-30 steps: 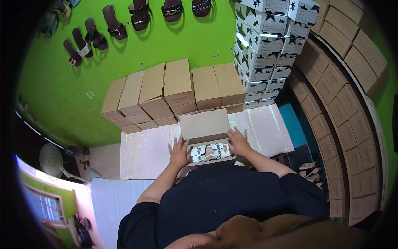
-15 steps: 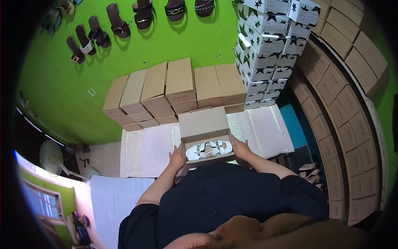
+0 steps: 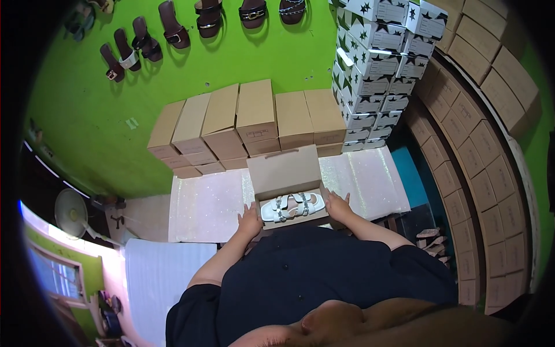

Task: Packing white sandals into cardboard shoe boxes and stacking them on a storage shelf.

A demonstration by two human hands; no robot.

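An open cardboard shoebox (image 3: 283,168) sits close in front of my body, its lid raised at the far side. Inside lies a pair of white sandals (image 3: 293,207) with chain-like trim on the straps, placed side by side. My left hand (image 3: 250,221) holds the box's left side, fingers pointing up along the wall. At the opposite end my right hand (image 3: 339,207) grips the right side, with its fingertips near the rim. Both palms are partly hidden, and neither hand touches the sandals.
A glittery pale sheet (image 3: 211,202) covers the table. Behind the box stand closed brown boxes (image 3: 254,110); a tall stack of star-patterned boxes (image 3: 376,75) rises at right. Sandals (image 3: 174,32) hang on the green wall. Far left is a fan (image 3: 71,214); shelves of boxes (image 3: 491,159) line the right.
My view has shifted slightly, so the wall and hanging sandals appear farther right. Both hands stay at the shoebox's sides, and the white sandals remain inside.
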